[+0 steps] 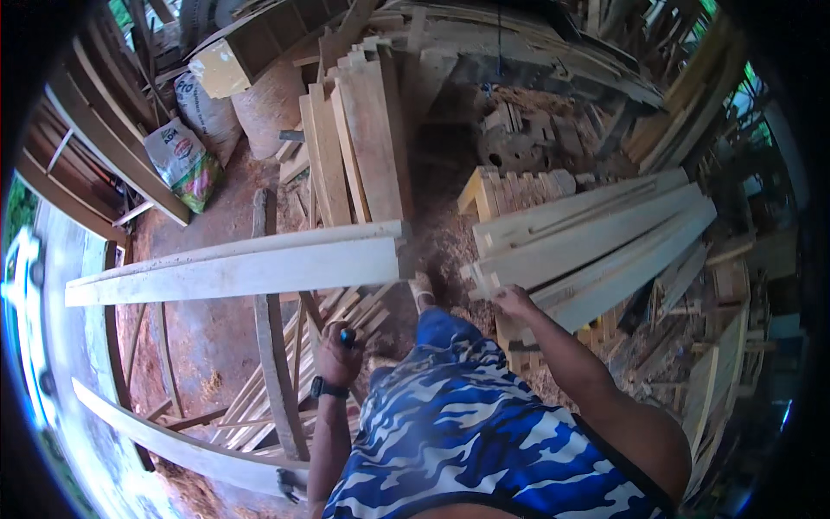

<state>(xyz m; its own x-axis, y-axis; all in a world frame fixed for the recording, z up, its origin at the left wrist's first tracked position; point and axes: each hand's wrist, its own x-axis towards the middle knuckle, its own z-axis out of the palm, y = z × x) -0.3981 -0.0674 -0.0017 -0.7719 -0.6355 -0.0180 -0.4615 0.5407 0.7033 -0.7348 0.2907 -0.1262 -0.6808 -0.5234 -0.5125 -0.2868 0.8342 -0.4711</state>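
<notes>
My left hand (pixel 340 356), with a dark watch on its wrist, is closed around a dark stick-like thing with a blue end (pixel 347 336); the rest of it is hidden in the fist. On the right, my right hand (pixel 516 303) grips the near end of a pale wooden board (pixel 571 303) in a fanned stack. Beside it lie more long boards (pixel 596 233), their ends uneven. Left of centre, a pale plank pair (pixel 251 268) rests across upright-looking wooden supports (pixel 275 372), just beyond my left hand.
A further plank (pixel 173 437) lies at lower left. Stacked boards (pixel 367 138) stand ahead, near filled sacks (pixel 194 121) and a printed bag (pixel 180 164). Loose wood strips (pixel 259 398) lie under the supports. Sawdust and a dusty machine part (pixel 527 138) are at the back right.
</notes>
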